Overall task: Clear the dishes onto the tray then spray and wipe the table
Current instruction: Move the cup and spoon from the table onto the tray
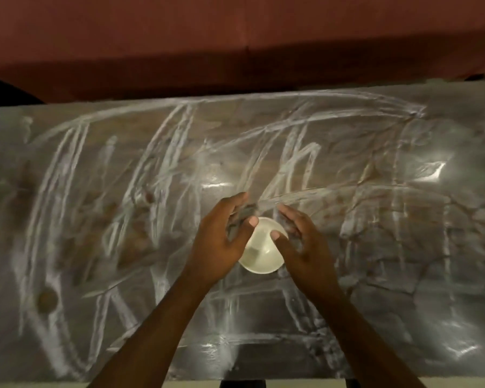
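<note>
A small white bowl (263,256) stands on the table (403,247), a little nearer than its middle. My left hand (221,242) is at the bowl's left side and my right hand (303,247) at its right side. Both thumbs lie over the bowl's rim, and the fingers reach loosely curved past its far edge. Grey-white powder coats the insides of the fingers. The bowl's far rim and both sides are hidden by my hands. I cannot tell whether the fingers touch the bowl. No tray, spray bottle or cloth is in view.
The tabletop is glossy and covered with white powdery streaks and smears from end to end. A round brown spot (46,301) shows near the left front. A dark red surface (235,37) lies beyond the far edge.
</note>
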